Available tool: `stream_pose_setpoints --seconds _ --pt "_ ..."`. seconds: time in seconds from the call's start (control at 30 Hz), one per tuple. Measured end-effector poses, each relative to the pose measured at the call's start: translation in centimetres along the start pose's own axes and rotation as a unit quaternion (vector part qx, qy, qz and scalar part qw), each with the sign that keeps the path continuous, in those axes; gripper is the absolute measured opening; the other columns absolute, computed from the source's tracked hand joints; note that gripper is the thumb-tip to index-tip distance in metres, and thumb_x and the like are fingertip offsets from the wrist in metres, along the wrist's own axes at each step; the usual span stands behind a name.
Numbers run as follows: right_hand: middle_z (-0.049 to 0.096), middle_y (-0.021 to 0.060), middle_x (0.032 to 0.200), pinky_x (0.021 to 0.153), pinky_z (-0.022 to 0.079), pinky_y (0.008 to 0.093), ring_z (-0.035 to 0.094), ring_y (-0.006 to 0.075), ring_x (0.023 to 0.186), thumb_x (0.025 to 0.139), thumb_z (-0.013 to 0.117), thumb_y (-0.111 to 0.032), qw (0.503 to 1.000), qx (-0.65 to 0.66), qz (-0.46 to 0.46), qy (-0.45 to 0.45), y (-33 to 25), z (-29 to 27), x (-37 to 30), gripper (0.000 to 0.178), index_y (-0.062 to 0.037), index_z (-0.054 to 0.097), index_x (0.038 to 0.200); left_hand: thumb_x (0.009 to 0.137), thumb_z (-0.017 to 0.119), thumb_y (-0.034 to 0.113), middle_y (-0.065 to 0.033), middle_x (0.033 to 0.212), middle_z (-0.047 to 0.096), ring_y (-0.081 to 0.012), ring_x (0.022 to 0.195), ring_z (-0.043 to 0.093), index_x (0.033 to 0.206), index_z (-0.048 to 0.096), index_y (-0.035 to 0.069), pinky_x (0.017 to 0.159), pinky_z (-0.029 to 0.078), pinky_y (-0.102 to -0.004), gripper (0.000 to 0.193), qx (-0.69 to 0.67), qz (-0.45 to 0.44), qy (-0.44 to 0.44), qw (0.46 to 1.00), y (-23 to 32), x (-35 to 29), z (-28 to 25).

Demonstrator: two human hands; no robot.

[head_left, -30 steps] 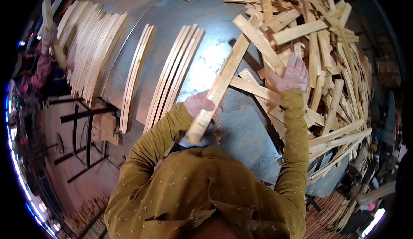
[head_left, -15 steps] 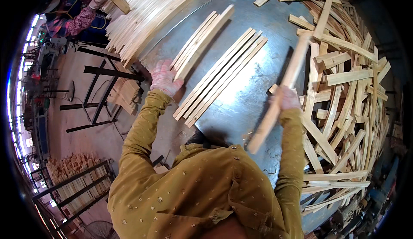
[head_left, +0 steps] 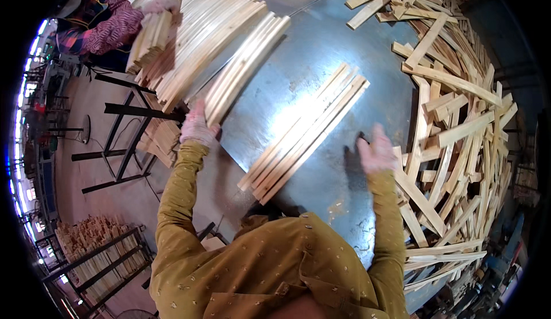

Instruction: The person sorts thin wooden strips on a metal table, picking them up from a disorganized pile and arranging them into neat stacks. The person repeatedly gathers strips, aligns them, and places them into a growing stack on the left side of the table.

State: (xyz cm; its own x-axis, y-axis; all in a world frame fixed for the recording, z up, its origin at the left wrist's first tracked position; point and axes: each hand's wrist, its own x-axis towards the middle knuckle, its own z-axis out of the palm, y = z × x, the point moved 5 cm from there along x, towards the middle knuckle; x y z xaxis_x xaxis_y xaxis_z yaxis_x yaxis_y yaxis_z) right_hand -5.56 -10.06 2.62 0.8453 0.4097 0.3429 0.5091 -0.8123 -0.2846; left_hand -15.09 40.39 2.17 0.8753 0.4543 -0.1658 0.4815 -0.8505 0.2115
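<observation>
My left hand point(head_left: 197, 127) presses against the near end of a small bundle of pale wooden slats point(head_left: 247, 66) that lies on the grey metal table point(head_left: 321, 43). A second row of slats point(head_left: 304, 132) lies side by side in the table's middle, between my two arms. My right hand point(head_left: 377, 149) hovers over the metal with its fingers spread and nothing in it, just left of a jumbled heap of slats point(head_left: 459, 124).
A big stack of sorted slats point(head_left: 189, 32) fills the table's far left. Another person's hand and patterned sleeve point(head_left: 117, 26) rest on that stack. Dark metal frames point(head_left: 123, 141) stand on the floor at left. A rack of short wood pieces point(head_left: 92, 250) is at lower left.
My right hand laid down the long slat it held and now is empty. My left hand pushed the small bundle farther left toward the big stack.
</observation>
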Motion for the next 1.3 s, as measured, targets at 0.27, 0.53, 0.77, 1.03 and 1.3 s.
stream_pose_setpoints --seconds 0.27,0.53,0.77,1.03,1.3 --pt "0.047 0.0211 0.139 0.104 0.040 0.0466 0.052 0.0386 0.121 0.079 0.072 -0.036 0.924 -0.226 0.093 -0.294 6.9 -4.0 -6.5 0.091 -0.0052 0.025 0.151 0.079 0.072 0.030 -0.0238 0.138 0.050 -0.0396 0.126 0.050 0.150 0.029 0.005 0.105 0.042 -0.0432 0.087 0.000 -0.066 0.058 0.996 -1.7 12.0 -8.0" --pt "0.057 0.0105 0.129 0.091 0.049 0.0444 0.062 0.0316 0.109 0.086 0.062 -0.017 0.907 -0.266 0.153 -0.289 8.7 -2.0 -6.3 0.059 -0.0132 0.039 0.140 0.081 0.068 0.034 -0.0227 0.142 0.047 -0.0367 0.127 0.051 0.149 0.030 0.002 0.106 0.042 -0.0433 0.084 -0.025 -0.219 0.058 0.974 0.5 21.7 -6.0" --pt "0.065 0.0115 0.102 0.088 0.049 0.0468 0.064 0.0330 0.096 0.075 0.068 -0.012 0.924 -0.236 0.142 -0.266 6.7 -3.1 -6.3 0.067 -0.0130 0.042 0.137 0.084 0.064 0.037 -0.0167 0.141 0.048 -0.0377 0.128 0.050 0.144 0.038 0.010 0.096 0.048 -0.0531 0.070 0.012 -0.315 0.063 0.947 0.1 25.0 -4.9" --pt "0.061 0.0204 0.124 0.093 0.049 0.0428 0.062 0.0340 0.109 0.089 0.064 -0.032 0.973 0.068 0.198 -0.100 0.6 -10.5 3.8 0.067 -0.0043 0.039 0.146 0.086 0.069 0.029 -0.0177 0.152 0.032 -0.0318 0.128 0.048 0.152 0.022 0.009 0.097 0.049 -0.0388 0.084 -0.446 0.182 0.083 0.873 14.5 12.5 -2.1" --pt "0.065 0.0141 0.097 0.071 0.059 0.0347 0.068 0.0241 0.085 0.093 0.062 -0.047 0.363 0.906 0.174 0.130 13.7 -4.2 13.0 0.071 0.0056 0.040 0.136 0.091 0.066 0.033 -0.0006 0.079 0.057 -0.0118 0.060 0.055 0.141 0.040 0.005 0.052 0.049 -0.0261 0.063 -0.641 0.128 -0.479 0.586 37.0 -11.7 11.7"
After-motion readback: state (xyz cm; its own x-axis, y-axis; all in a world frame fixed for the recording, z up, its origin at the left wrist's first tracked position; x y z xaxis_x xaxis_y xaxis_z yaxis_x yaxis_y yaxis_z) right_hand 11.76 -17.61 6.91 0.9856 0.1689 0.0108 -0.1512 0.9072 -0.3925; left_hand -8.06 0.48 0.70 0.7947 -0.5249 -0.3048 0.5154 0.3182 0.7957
